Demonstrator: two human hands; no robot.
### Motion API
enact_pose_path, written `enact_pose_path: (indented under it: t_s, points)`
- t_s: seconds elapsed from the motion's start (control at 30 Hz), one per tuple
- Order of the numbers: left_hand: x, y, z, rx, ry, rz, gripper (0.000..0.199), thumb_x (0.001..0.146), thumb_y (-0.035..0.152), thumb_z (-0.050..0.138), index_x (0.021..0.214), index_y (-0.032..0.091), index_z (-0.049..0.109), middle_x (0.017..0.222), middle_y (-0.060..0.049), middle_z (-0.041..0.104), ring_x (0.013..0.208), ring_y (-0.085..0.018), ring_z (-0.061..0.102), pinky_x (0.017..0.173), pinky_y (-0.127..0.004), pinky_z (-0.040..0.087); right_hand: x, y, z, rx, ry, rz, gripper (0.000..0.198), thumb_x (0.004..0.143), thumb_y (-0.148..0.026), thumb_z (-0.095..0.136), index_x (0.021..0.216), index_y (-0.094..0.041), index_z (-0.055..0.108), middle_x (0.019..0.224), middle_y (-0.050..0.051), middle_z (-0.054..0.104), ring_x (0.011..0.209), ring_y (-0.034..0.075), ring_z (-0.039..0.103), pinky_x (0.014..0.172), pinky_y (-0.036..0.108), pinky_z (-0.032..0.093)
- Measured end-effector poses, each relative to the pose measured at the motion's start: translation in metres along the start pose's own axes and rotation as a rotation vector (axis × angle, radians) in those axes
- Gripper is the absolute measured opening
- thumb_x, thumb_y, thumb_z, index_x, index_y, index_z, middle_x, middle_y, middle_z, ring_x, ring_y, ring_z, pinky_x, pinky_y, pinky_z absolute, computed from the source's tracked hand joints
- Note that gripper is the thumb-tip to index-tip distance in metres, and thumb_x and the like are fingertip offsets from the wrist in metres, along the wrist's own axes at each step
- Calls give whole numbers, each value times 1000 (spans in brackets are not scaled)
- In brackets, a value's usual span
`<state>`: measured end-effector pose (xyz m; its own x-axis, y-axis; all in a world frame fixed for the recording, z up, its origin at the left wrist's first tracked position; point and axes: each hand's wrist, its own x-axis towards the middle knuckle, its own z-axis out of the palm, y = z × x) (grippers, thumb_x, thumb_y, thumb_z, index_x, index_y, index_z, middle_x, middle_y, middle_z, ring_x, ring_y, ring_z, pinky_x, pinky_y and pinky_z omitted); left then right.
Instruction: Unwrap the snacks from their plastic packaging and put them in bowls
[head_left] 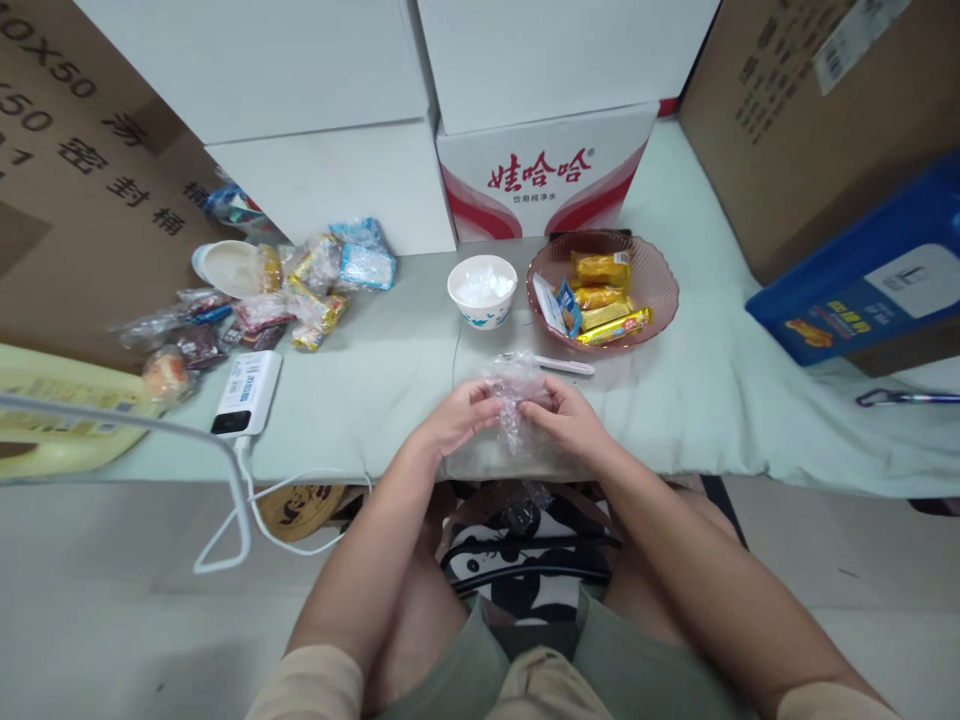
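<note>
My left hand [463,414] and my right hand [571,412] meet at the table's near edge, both closed on a crumpled sheet of clear plastic, maybe bubble wrap [516,400]. Thumbs and fingers pinch it from either side. Just beyond the plastic lies a slim white tool [562,366], partly covered, its kind unclear. Farther back stands a paper bowl [484,318] with a blue pattern, filled with white, shiny bits. To its right, a pink ribbed glass bowl [660,300] holds several yellow-wrapped snacks [602,270] and a blue packet [568,308].
Wrapped snacks [322,265] and a tipped paper cup [232,268] lie at the left. Near them are a white power bank [249,392] with a cable and a pale yellow jug [67,420]. White boxes [330,180] wall the back. A blue container [870,270] stands right.
</note>
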<state>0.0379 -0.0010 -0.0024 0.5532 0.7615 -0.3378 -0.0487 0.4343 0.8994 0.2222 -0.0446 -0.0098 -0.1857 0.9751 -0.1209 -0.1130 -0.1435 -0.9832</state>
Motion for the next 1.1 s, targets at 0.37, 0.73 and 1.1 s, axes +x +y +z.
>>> enact_pose_path:
  t_s: [0.37,0.73,1.1]
  points:
    - [-1,2,6,245,35,76,57,69,43,82,113,17,57,65,6,57,54,-9,49,52,-21,37,-5,-2,-8,-52,-33,30,36,79,-43,64,107,-22,60,56,-8,46,47,10,36,48,23,28]
    - [-4,6,-1,76,9,76,34,72,44,72,89,17,61,70,2,57,58,-9,51,54,-22,38,-1,2,-6,-46,102,-80,27,76,-44,68,89,-22,61,73,-1,55,66,14,50,62,27,42]
    - [2,-4,5,-8,76,91,66,58,37,90,114,19,60,104,-6,68,91,-17,65,84,-29,48,4,6,-3,-47,92,-38,38,73,-52,74,79,-21,52,74,-1,54,66,14,49,60,28,43]
